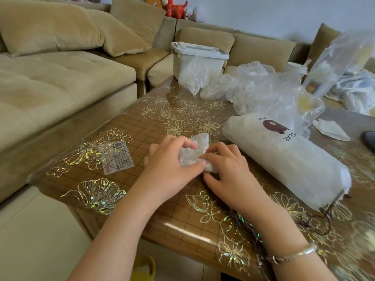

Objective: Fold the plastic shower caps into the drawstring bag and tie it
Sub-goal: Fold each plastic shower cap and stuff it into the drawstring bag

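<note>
White drawstring bag (284,159) with brown bear, gold-flowered table (182,118), tan sofa (60,67)

both hands, left hand (170,159) and right hand (227,169), grip a crumpled shower cap (192,153) on the table (142,126); filled drawstring bag (284,159) lies just beside.

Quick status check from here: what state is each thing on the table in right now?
Left hand: grips the shower cap.
Right hand: fingers pinch the same cap.
Shower cap: bunched small, held on the table.
Drawstring bag: lying on its side, stuffed full, cord loose at its mouth.
Plastic storage box: lid on, clear plastic hanging in front.
Loose cap pile: unfolded, heaped behind the bag.
</note>
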`<state>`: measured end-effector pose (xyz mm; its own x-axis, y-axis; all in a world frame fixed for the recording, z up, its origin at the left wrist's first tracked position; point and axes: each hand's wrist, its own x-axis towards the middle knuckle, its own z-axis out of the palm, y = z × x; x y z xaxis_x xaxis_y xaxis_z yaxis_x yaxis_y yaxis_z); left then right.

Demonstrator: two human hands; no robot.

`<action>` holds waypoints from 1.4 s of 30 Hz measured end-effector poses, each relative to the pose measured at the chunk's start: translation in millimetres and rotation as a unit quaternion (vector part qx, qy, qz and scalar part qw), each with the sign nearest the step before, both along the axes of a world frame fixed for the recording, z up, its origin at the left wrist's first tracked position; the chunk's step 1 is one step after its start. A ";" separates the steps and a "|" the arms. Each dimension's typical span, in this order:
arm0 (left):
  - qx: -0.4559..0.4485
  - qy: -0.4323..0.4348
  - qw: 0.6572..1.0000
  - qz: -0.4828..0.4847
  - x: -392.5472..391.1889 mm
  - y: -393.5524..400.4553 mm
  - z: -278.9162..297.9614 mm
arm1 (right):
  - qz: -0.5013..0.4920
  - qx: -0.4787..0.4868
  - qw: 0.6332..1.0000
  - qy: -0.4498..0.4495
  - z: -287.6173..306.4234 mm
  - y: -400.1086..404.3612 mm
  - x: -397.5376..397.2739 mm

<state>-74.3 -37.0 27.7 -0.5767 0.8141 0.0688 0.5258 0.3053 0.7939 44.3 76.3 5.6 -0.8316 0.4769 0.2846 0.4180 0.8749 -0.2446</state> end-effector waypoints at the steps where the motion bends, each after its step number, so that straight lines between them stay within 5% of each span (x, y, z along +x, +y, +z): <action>1: -0.023 0.000 1.000 -0.014 -0.5 -1.5 0.3 | -0.001 -0.006 1.000 -0.001 -0.3 0.8 -0.6; 4: -0.061 0.026 0.998 0.007 -0.2 -1.9 -3.5 | 0.001 -0.033 0.999 0.011 -0.4 3.5 -1.1; 7: -0.009 0.045 0.999 0.028 -1.3 1.5 -6.2 | -0.015 -0.083 0.994 0.074 0.7 4.7 -1.8; 12: 0.034 -0.038 0.998 0.039 -7.3 3.1 -5.3 | -0.032 -0.236 0.956 0.172 5.6 2.3 -1.3; 19: 0.001 -0.022 0.997 0.078 -3.7 9.2 -14.1 | -0.093 -0.361 0.912 0.168 5.8 4.6 -3.0; 24: 0.049 0.126 0.982 0.132 6.7 11.6 -13.7 | -0.143 -0.340 0.915 0.165 4.3 4.3 -9.1; 28: 0.044 0.256 0.965 0.025 8.6 13.4 -11.7 | -0.150 -0.309 0.924 0.167 3.4 2.0 -11.5; 34: -0.091 0.261 0.959 -0.059 6.1 20.8 -27.6 | -0.117 -0.139 0.973 0.141 -6.1 -0.3 -9.5; 37: -0.111 0.255 0.959 -0.054 4.4 22.3 -29.4 | -0.110 -0.025 0.993 0.046 -4.1 -3.5 -8.6; 42: -0.174 0.256 0.950 -0.044 6.5 22.6 -30.0 | -0.119 -0.043 0.989 -0.078 -2.9 -4.1 -7.3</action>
<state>-67.8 -14.3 -2.3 -0.4683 0.8827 0.0400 0.8519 0.4390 0.2855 37.0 72.3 2.8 -0.7232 0.6815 0.1118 0.6482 0.7257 -0.2304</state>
